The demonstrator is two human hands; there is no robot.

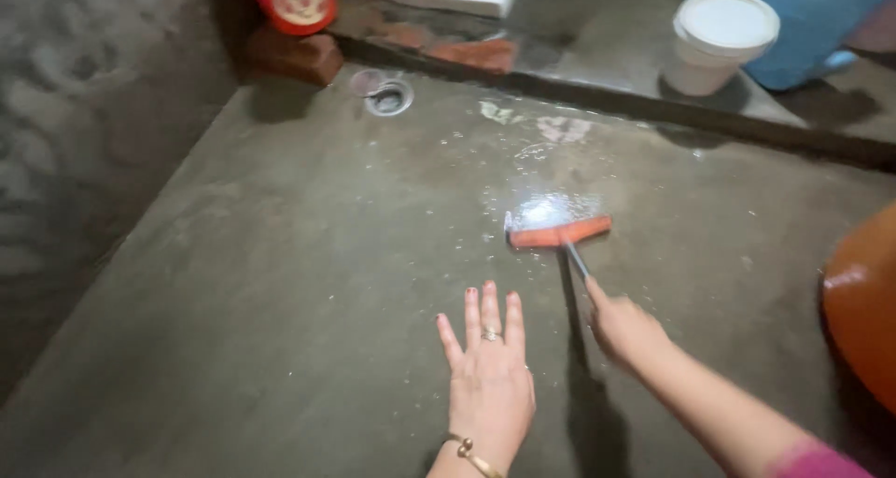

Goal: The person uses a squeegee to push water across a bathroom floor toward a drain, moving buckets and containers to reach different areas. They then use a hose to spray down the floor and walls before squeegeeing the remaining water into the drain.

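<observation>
One right hand (623, 327) gripping brush (558, 233) handle, head crosswise (handle pointing away).

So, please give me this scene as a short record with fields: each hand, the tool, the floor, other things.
left hand: left hand open, fingers spread, above the floor
right hand: right hand grips the brush handle
tool: orange brush, head on the wet patch
floor: grey concrete floor, drain near the far ledge
other things: white bucket on the ledge; orange tub at the right edge
</observation>
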